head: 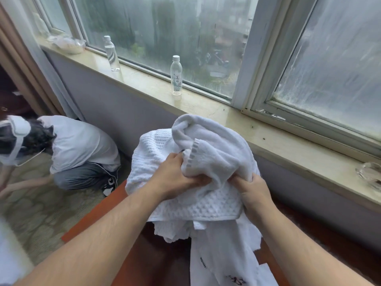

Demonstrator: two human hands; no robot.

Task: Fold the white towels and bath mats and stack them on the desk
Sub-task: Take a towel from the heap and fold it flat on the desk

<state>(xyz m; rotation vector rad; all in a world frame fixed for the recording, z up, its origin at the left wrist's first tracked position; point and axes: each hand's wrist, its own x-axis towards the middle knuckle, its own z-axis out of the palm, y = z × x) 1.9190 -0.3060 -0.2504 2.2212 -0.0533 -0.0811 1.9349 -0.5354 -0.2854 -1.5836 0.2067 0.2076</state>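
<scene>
Two hands on a white terry towel (214, 141)
The left hand (175, 178) and right hand (254, 196) each clutch its bunched folds. It lies atop a waffle-weave towel (198, 205) heaped over the wooden desk (90, 217).

We observe a wide window (165, 38) with white frames; its panes are streaked and misted and admit flat grey daylight. Below it we find a pale stone sill (206, 108). It carries two clear, white-capped bottles, both upright and well apart: the left bottle (112, 53) and the centre bottle (176, 75). A glass dish (371, 174) sits at the sill's right end. Beneath the sill runs a grey-lilac wall (115, 108). At left we note a curtain (31, 79), a patterned carpet (41, 219) and a person (80, 145) crouching on it.
</scene>
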